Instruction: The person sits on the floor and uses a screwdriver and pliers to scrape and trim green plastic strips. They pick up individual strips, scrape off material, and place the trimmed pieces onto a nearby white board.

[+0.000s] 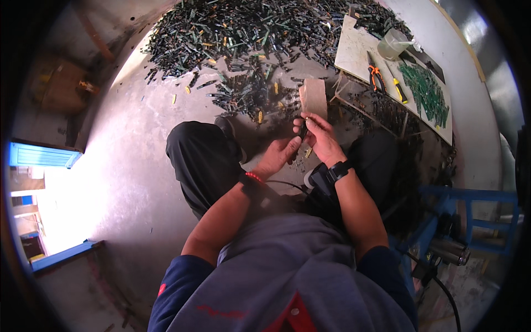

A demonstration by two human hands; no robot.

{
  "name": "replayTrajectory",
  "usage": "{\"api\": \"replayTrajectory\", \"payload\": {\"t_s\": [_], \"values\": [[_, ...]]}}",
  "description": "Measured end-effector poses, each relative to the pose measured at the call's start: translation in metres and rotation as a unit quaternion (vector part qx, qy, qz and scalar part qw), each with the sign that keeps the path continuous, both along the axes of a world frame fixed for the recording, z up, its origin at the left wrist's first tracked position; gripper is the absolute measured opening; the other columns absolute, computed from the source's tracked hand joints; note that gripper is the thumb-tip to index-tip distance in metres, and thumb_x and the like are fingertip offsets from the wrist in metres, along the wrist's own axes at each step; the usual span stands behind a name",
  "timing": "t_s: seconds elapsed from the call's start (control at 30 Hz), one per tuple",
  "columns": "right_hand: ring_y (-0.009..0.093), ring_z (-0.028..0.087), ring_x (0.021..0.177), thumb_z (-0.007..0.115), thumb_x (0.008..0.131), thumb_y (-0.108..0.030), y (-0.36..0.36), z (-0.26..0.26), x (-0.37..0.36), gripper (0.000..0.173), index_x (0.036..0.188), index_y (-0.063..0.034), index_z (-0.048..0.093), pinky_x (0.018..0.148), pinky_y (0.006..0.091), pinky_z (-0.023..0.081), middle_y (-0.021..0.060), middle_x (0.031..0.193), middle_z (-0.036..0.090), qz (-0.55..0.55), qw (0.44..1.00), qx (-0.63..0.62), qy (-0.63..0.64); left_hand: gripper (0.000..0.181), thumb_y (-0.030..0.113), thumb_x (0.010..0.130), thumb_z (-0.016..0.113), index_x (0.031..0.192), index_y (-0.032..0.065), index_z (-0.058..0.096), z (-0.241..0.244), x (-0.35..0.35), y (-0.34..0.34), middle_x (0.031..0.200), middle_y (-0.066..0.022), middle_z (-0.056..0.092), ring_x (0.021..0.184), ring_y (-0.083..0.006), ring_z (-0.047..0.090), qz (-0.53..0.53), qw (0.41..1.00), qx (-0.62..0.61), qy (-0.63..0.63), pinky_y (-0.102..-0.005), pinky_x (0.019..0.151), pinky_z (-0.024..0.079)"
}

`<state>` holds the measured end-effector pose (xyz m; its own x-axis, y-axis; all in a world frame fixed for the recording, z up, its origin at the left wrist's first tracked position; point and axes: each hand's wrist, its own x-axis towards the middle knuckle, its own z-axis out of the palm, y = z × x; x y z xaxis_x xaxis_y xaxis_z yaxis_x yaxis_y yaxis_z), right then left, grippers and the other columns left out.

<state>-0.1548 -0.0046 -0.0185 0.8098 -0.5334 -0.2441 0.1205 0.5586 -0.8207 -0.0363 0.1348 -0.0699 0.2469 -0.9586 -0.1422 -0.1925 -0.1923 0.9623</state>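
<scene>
In front of my knees, my left hand [278, 155] and my right hand [318, 137] meet on a small dark strip-like piece [303, 130]. The left thumb and fingers pinch its lower end, while the right fingers hold its upper part, where a small yellowish bit shows near the thumb. What the piece is exactly cannot be told. Just beyond the hands stands a tan block [315, 96], perhaps brick or wood. A small heap of dark and green strips [240, 93] lies on the floor ahead, with a few yellow pieces [260, 116] among them.
A large pile of similar strips [249, 29] covers the floor ahead. On a low white board [350, 50] at the right are orange-handled pliers [376, 78], a yellow-handled screwdriver [400, 90], a plastic cup [390, 45] and green strips [423, 91]. A blue metal frame [489, 196] stands at right.
</scene>
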Motion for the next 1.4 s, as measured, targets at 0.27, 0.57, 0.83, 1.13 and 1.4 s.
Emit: {"api": "replayTrajectory", "payload": {"t_s": [0.27, 0.57, 0.83, 1.13, 1.4], "values": [[0.021, 0.061, 0.109, 0.053, 0.099, -0.013, -0.005, 0.011, -0.009, 0.032, 0.129, -0.0018, 0.052, 0.080, 0.0313, 0.052, 0.0120, 0.123, 0.062, -0.039, 0.996, -0.062, -0.047, 0.062, 0.053, 0.102, 0.032, 0.084, 0.0012, 0.060, 0.000, -0.007, -0.006, 0.074, -0.0107, 0.063, 0.065, -0.0184, 0.058, 0.022, 0.921, 0.063, 0.384, -0.0308, 0.067, 0.049], [0.018, 0.060, 0.113, 0.051, 0.098, -0.009, -0.002, 0.020, -0.016, 0.035, 0.132, -0.0017, 0.050, 0.083, 0.0245, 0.047, 0.0105, 0.126, 0.061, -0.007, 0.995, -0.091, -0.050, 0.036, 0.040, 0.100, 0.047, 0.094, 0.0057, 0.055, 0.003, -0.009, -0.002, 0.078, -0.0077, 0.058, 0.073, -0.0183, 0.056, 0.007, 0.899, 0.046, 0.436, -0.0331, 0.073, 0.047], [0.016, 0.061, 0.112, 0.050, 0.096, -0.004, 0.001, 0.025, -0.016, 0.034, 0.129, -0.0005, 0.052, 0.084, 0.0226, 0.047, 0.0099, 0.125, 0.062, 0.015, 0.992, -0.116, -0.045, 0.038, 0.043, 0.100, 0.046, 0.098, 0.0067, 0.055, -0.001, -0.005, -0.002, 0.079, -0.0085, 0.059, 0.072, -0.0178, 0.057, 0.025, 0.890, 0.054, 0.452, -0.0322, 0.071, 0.048], [0.016, 0.061, 0.109, 0.052, 0.095, -0.002, 0.004, 0.027, -0.015, 0.031, 0.125, -0.0005, 0.056, 0.094, 0.0286, 0.048, 0.0091, 0.119, 0.063, 0.004, 0.995, -0.091, -0.045, 0.037, 0.044, 0.099, 0.047, 0.099, 0.0080, 0.054, -0.004, -0.006, -0.006, 0.080, -0.0093, 0.060, 0.069, -0.0192, 0.057, 0.056, 0.881, 0.065, 0.465, -0.0335, 0.068, 0.048], [0.019, 0.060, 0.112, 0.054, 0.095, -0.002, -0.001, 0.013, -0.016, 0.029, 0.125, -0.0019, 0.056, 0.096, 0.0347, 0.050, 0.0109, 0.119, 0.063, -0.006, 0.993, -0.121, -0.005, 0.046, 0.050, 0.100, 0.041, 0.087, 0.0071, 0.051, 0.000, -0.007, -0.009, 0.075, -0.0116, 0.059, 0.066, -0.0224, 0.056, 0.086, 0.868, 0.091, 0.480, -0.0351, 0.068, 0.047]]}}
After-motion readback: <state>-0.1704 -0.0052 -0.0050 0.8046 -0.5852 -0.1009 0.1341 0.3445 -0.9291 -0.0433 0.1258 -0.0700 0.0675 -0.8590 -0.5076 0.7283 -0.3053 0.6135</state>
